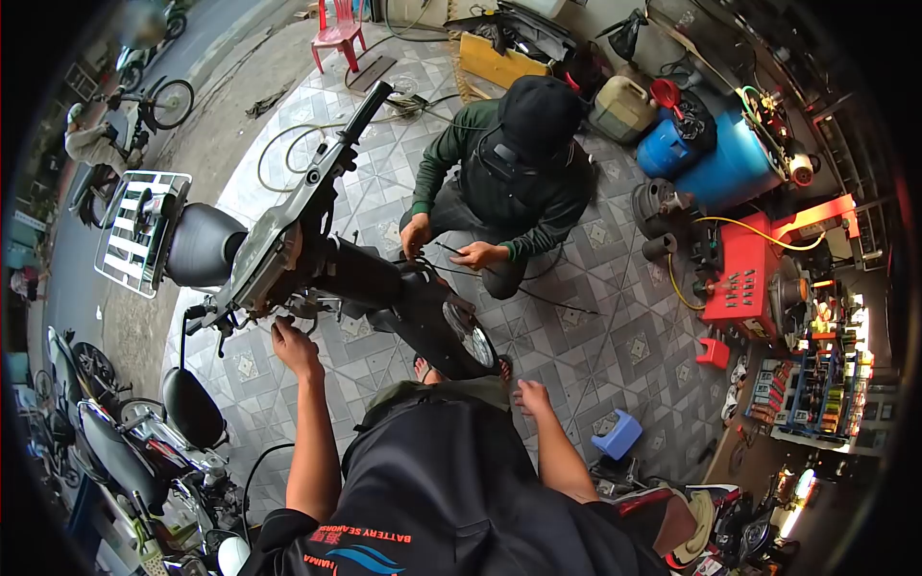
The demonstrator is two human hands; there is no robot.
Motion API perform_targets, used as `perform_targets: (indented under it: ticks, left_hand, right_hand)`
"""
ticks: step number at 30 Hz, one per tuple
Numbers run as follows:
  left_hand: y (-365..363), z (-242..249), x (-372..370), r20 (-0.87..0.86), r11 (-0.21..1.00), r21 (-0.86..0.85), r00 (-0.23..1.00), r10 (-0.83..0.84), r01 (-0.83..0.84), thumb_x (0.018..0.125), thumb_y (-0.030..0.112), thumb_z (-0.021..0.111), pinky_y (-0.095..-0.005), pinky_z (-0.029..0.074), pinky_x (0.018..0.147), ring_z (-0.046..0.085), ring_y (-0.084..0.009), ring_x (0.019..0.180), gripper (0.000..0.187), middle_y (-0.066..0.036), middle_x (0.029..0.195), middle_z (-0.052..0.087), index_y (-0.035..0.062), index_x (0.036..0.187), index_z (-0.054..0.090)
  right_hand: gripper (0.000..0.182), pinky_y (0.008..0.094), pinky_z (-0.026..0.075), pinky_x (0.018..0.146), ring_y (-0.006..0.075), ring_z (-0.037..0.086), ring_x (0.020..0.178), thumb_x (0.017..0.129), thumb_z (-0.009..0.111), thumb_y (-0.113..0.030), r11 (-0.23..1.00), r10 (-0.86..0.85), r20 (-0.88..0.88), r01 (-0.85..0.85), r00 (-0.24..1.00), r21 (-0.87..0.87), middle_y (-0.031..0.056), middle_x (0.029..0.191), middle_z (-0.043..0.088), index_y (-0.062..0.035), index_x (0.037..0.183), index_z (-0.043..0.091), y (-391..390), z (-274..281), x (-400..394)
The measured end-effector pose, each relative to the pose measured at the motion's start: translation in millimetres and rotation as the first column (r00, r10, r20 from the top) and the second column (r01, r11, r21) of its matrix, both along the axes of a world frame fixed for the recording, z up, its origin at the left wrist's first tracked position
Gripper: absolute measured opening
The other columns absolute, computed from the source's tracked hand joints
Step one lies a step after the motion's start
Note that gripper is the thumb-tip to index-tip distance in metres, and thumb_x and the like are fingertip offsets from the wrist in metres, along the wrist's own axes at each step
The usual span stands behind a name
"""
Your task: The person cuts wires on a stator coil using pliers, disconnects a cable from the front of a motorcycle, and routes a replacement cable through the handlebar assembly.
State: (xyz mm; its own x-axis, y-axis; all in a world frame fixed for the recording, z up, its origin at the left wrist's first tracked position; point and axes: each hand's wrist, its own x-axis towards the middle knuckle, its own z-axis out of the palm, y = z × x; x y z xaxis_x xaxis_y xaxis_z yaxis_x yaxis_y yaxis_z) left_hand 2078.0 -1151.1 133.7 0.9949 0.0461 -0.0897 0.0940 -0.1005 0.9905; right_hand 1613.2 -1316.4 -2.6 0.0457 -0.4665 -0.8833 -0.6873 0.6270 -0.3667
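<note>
A dark motorbike (331, 274) stands in front of me, its handlebar and front panel at upper left and its front wheel (471, 336) close to my feet. My left hand (296, 346) is raised just below the front panel, its fingers curled together; whatever is between them is too small to make out. My right hand (531, 396) hangs beside my hip, right of the wheel, with fingers loosely curled and nothing visible in them. Across the bike squats a person in a black cap (540, 120), holding a thin black cable (449, 250) in both hands.
Left of me are a mirror (192, 408) and several parked motorbikes (115, 446). A blue plastic container (617, 435) lies on the tiled floor to my right. Farther right are a red machine (740, 264), a blue tank (735, 168) and a jerrycan (626, 108). A red chair (338, 36) stands behind.
</note>
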Motion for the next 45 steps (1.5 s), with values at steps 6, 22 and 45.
perform_targets:
  ticks: [6,22,45]
  left_hand:
    - [-2,15,-6,-0.131,0.998,-0.064,0.991,-0.036,0.028,0.098,0.04,0.043,-0.0229,0.022,0.036,0.029,-0.0049,0.042,0.033,0.006,0.056,0.034,0.0125,0.081,0.048]
    - [25,-67,33,-0.077,0.991,-0.087,0.991,-0.105,0.098,0.099,0.037,0.042,-0.027,0.026,0.035,0.032,-0.0081,0.041,0.032,0.003,0.055,0.037,0.0095,0.084,0.05]
    - [0,-23,7,-0.104,0.989,0.143,0.994,-0.024,0.039,0.095,0.061,0.033,-0.0323,0.024,0.05,0.029,-0.0118,0.053,0.066,0.002,0.054,0.034,0.0071,0.056,0.037]
  right_hand:
    - [0.036,0.0369,0.049,0.06,0.0142,0.061,0.069,0.092,0.051,-0.041,0.997,0.037,0.091,-0.03,0.995,-0.076,0.0019,0.092,0.067,-0.0118,0.113,0.058,-28,8,42]
    - [0.039,0.0405,0.049,0.059,0.0219,0.064,0.076,0.092,0.051,-0.042,0.999,-0.006,-0.025,0.007,1.0,0.039,0.0058,0.1,0.067,-0.0131,0.118,0.053,26,-3,-6]
    - [0.039,0.0377,0.049,0.06,0.0174,0.064,0.074,0.092,0.052,-0.041,0.999,0.03,-0.003,-0.031,1.0,-0.024,0.0046,0.095,0.068,-0.0125,0.118,0.054,-4,11,18]
